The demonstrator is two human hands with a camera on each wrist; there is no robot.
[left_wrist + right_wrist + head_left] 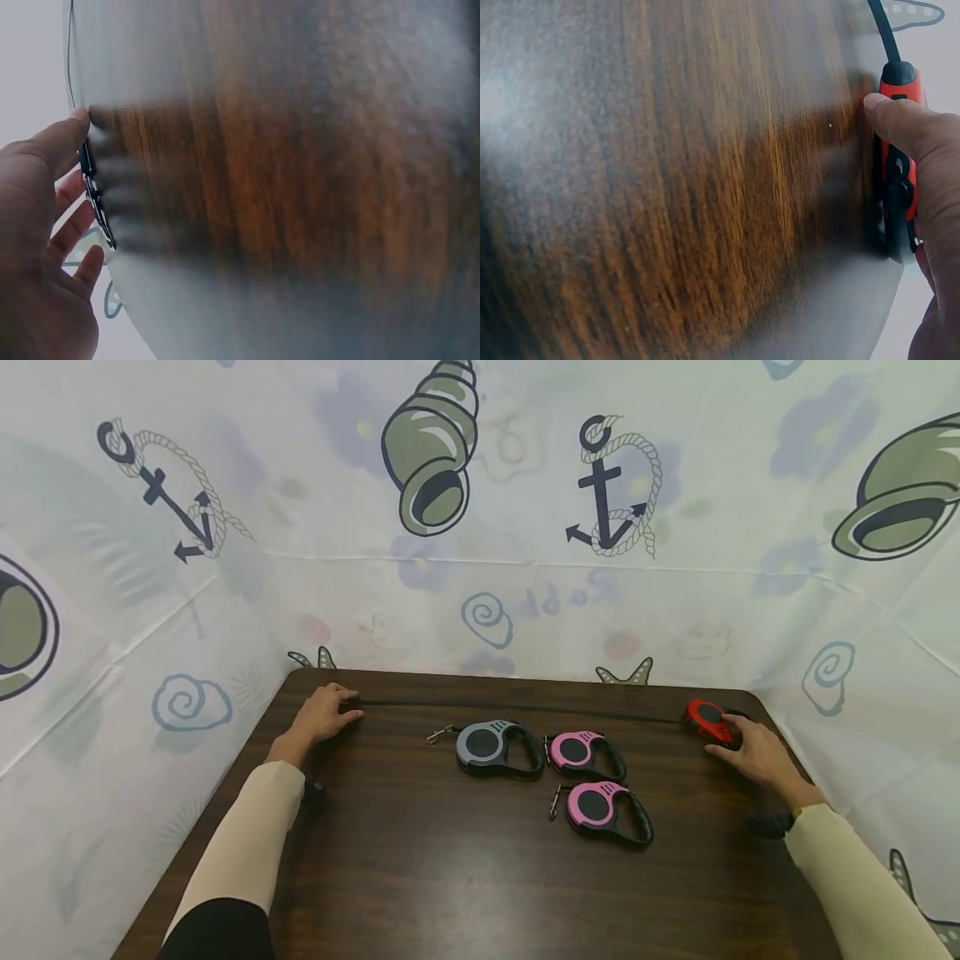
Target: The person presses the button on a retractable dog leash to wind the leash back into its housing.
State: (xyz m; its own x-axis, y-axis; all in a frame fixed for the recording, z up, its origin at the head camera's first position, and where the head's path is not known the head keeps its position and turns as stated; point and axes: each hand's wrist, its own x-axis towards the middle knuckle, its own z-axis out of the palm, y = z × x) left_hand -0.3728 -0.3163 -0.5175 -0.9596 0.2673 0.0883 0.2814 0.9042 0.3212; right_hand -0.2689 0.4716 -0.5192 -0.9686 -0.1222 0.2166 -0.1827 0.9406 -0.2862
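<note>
A red retractable dog leash (705, 722) lies at the far right of the table, and my right hand (761, 758) grips it. In the right wrist view the thumb presses on the side of its casing (913, 91). From it the black leash strap (525, 708) runs straight and taut across the back of the table to my left hand (318, 717). There the thumb and fingers pinch the strap's end, as the left wrist view shows, with the metal clip (96, 202) lying along the fingers.
A grey retractable leash (480, 745) lies mid-table, its clip (442, 734) pointing left. Right of it are two pink leashes, one farther back (573, 750) and one nearer (593, 806). The brown wooden table (420, 885) meets patterned cloth (525, 627) behind and at both sides.
</note>
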